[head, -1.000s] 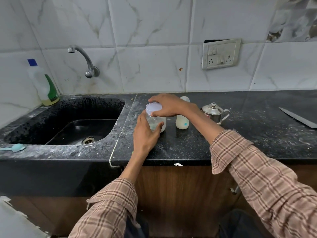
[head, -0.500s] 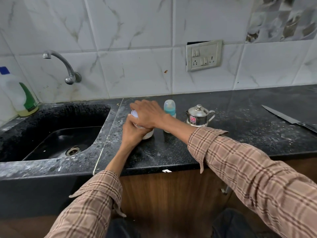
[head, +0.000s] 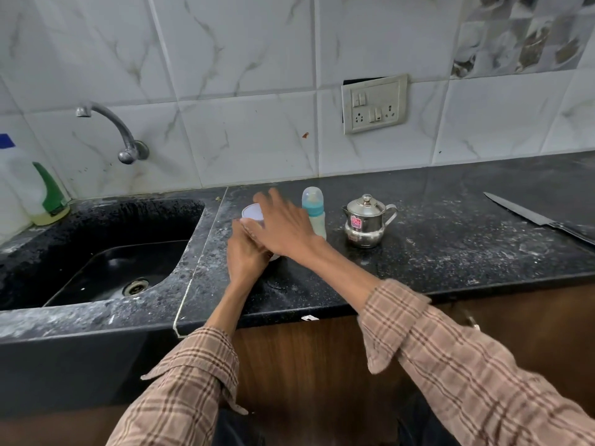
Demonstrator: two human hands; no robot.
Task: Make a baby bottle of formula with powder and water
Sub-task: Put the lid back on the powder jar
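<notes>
Change: half a second ago the right hand (head: 283, 228) lay curled over the lid; now its fingers are spread and blurred above it, gripping nothing.
Counter: the black speckled stone counter (head: 450, 239), dusted white, runs under glossy marbled wall tiles (head: 251, 91).
Sink: the dark basin (head: 106, 252) sits left of the jar.
Jar: the small clear jar (head: 252, 214) with a pale round lid stands on the counter, clasped by the left hand (head: 246, 255).
Baby bottle: the baby bottle (head: 313, 210), translucent and blue-capped, stands just right of the jar.
Steel pot: the shiny lidded steel pot (head: 365, 222) stands further right of the jar.
</notes>
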